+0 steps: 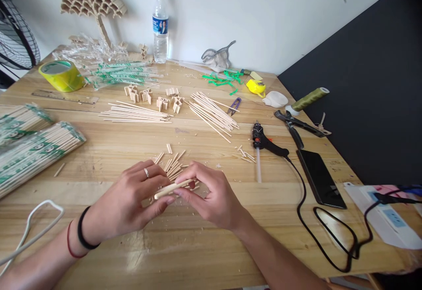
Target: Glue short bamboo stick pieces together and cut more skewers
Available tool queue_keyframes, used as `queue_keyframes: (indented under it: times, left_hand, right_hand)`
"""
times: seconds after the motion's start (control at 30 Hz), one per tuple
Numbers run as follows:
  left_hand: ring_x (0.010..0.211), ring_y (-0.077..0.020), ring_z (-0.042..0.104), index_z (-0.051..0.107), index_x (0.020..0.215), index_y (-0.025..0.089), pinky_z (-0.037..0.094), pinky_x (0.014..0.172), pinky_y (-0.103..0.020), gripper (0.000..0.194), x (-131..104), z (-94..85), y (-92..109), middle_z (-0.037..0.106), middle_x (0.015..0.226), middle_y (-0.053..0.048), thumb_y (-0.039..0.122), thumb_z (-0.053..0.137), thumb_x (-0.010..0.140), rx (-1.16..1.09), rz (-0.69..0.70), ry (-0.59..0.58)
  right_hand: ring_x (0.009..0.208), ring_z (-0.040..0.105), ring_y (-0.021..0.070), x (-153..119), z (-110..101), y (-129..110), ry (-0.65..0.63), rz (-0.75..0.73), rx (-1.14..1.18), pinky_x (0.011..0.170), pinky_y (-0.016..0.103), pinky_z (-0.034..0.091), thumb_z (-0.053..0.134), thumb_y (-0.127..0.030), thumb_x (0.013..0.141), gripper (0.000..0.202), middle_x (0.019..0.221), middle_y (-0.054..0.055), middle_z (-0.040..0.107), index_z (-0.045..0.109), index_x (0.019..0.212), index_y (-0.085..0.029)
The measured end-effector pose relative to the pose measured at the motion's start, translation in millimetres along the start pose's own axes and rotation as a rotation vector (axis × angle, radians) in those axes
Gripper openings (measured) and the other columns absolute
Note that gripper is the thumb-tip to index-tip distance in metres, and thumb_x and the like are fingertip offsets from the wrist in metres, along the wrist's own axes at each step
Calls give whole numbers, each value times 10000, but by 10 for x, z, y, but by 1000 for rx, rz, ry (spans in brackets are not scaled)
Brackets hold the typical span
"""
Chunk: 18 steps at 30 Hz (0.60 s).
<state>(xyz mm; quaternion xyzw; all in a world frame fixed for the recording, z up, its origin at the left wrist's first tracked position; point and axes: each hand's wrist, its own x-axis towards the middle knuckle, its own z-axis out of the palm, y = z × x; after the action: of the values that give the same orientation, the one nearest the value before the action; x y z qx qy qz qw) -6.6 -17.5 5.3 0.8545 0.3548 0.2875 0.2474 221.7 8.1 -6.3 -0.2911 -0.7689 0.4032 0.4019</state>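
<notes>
Pinched between both hands are short wooden sticks (172, 188), lying side by side and slightly tilted. My left hand (135, 195), with a ring and a black wristband, grips their left end between thumb and fingers. Thumb and forefinger of my right hand (211, 193) close on the right end. Just beyond the hands lies a loose pile of cut stick pieces (173, 165), partly hidden by my fingers. Farther back rest two spreads of long wooden sticks (135, 113) and several small glued stick bundles (162, 103).
At right lie a black glue gun (263, 140), pliers (293, 125), a phone (321, 178) and a looping cord. Bagged sticks (42, 149) and a white cable (28, 224) are at left. A water bottle (160, 30), yellow tape (61, 77) and a stick-built tree (92, 0) stand behind.
</notes>
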Motion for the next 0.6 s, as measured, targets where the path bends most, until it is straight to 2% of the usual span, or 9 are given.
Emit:
queue_keyframes:
  times: [0.27,0.6]
  left_hand:
    - [771,-196,582,645,971,179,446,719,-322,119,-20,20,-59,703,875,-66,104,573,1029,25,94,-17]
    - [712,-178,584,670,850,185,435,666,-305,212,12,-16,-15,685,787,-51,163,570,1036,91,46,-18]
  right_hand:
    - [737,637,147,-8,8,2,-9,-13,2,674,272,517,742,-151,947,75,846,20,733,690,947,-205]
    - [744,649,154,-4,1,-11,-2,-11,20,668,277,526,738,-152,947,74,856,26,746,692,947,-210]
